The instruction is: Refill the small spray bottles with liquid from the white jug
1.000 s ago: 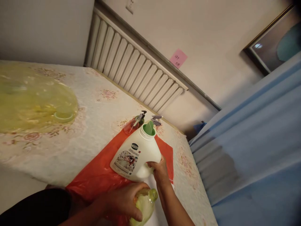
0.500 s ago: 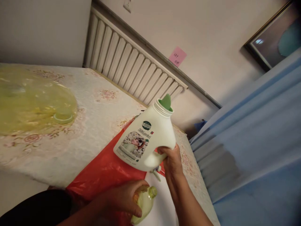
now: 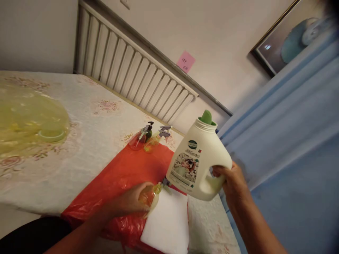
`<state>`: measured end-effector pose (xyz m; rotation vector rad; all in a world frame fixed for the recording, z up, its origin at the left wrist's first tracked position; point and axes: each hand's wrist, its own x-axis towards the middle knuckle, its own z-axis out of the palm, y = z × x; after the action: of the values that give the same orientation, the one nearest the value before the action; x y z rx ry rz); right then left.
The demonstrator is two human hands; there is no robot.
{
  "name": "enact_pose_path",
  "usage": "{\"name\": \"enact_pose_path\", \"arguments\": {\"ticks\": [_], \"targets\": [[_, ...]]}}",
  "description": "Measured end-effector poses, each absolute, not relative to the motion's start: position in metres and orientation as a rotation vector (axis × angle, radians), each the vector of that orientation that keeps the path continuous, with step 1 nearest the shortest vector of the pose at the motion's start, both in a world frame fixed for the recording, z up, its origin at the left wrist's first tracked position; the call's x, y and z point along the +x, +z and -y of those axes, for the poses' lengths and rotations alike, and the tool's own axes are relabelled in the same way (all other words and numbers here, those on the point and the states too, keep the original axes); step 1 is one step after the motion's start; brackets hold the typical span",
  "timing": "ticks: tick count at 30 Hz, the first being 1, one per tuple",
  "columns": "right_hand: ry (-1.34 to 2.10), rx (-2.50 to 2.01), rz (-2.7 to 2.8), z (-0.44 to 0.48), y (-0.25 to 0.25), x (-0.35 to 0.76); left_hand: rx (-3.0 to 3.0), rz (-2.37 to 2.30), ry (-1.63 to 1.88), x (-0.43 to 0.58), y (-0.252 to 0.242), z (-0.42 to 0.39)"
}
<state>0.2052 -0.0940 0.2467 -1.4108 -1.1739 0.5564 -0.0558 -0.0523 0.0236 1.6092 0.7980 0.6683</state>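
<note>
My right hand (image 3: 233, 181) grips the handle of a big white detergent jug (image 3: 197, 160) with a green spout, held in the air over the table's right edge. My left hand (image 3: 129, 201) is wrapped around a small yellowish bottle (image 3: 150, 195) whose open neck points right, next to a white cloth (image 3: 166, 222). Both lie over a red plastic bag (image 3: 124, 180) spread on the flowered tablecloth (image 3: 87, 141).
Two small spray bottles (image 3: 148, 137) lie at the far end of the red bag. A large yellow-green translucent lid or bowl (image 3: 26, 120) sits at the left. A white radiator (image 3: 132, 74) runs along the wall; blue curtain fabric (image 3: 286, 141) hangs at the right.
My right hand lifted the white jug off the red bag and carried it up and to the right. My left hand kept hold of the small bottle. The view shifted left.
</note>
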Motion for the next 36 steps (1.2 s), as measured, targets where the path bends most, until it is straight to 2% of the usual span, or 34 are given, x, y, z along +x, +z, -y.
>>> {"name": "enact_pose_path", "arguments": {"ticks": [16, 23, 36], "targets": [[0.64, -2.077, 1.491, 0.146, 0.205, 0.266, 1.56, -0.925, 0.738, -0.046, 0.014, 0.033], [0.703, -2.168, 1.613, 0.152, 0.189, 0.267, 1.536, -0.916, 0.743, -0.046, 0.029, 0.04], [0.694, -2.25, 1.778, 0.149, 0.186, 0.249, 1.607, -0.874, 0.712, -0.047, 0.02, 0.036]]}}
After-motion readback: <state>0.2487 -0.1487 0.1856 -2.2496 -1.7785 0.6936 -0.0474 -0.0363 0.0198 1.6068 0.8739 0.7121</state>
